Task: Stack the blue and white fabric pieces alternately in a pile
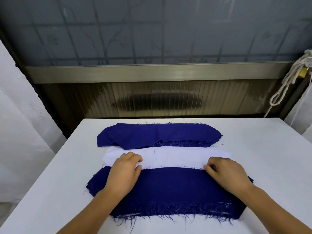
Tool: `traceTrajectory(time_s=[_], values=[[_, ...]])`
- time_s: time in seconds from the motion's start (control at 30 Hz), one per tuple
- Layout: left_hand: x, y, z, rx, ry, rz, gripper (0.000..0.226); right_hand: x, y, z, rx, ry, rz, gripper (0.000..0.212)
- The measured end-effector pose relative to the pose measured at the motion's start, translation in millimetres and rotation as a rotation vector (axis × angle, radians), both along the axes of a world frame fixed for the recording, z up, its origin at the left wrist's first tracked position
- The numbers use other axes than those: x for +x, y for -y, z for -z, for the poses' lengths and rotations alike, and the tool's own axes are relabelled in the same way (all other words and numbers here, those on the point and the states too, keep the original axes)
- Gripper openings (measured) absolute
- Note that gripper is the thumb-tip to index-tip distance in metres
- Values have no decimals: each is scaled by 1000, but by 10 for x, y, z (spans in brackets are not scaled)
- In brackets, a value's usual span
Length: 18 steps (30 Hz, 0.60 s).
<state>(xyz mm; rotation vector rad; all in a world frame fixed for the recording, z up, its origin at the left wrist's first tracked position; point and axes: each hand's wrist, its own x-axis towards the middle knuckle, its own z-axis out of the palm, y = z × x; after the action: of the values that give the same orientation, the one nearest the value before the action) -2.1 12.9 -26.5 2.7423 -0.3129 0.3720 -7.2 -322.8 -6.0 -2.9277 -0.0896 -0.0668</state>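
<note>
A frayed blue fabric piece point(173, 190) tops the near pile on the white table point(270, 149). Behind it lies a stack of white fabric pieces point(175, 157), and farther back a stack of blue pieces point(158, 135). My left hand point(124, 171) lies at the seam between the near blue piece and the white stack, fingers curled, pinching the white edge. At the same seam on the right, my right hand point(226, 171) also pinches the fabric edge with curled fingers; which layer it holds is unclear.
A ribbed dark panel point(160, 100) and metal rail point(152, 73) stand behind the table. White rope point(285, 85) hangs at the right with a padlock point(303, 72). White cloth point(20, 132) drapes on the left.
</note>
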Motion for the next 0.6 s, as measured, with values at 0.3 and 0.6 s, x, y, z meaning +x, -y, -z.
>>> traceTrajectory(time_s=[0.3,0.6], values=[[390,300,-149,-170,-231,208,23,376,-307,-27,379,-101,-155,9],[430,329,13,-107,-294,403,35,466,-345,69,328,-119,-175,12]])
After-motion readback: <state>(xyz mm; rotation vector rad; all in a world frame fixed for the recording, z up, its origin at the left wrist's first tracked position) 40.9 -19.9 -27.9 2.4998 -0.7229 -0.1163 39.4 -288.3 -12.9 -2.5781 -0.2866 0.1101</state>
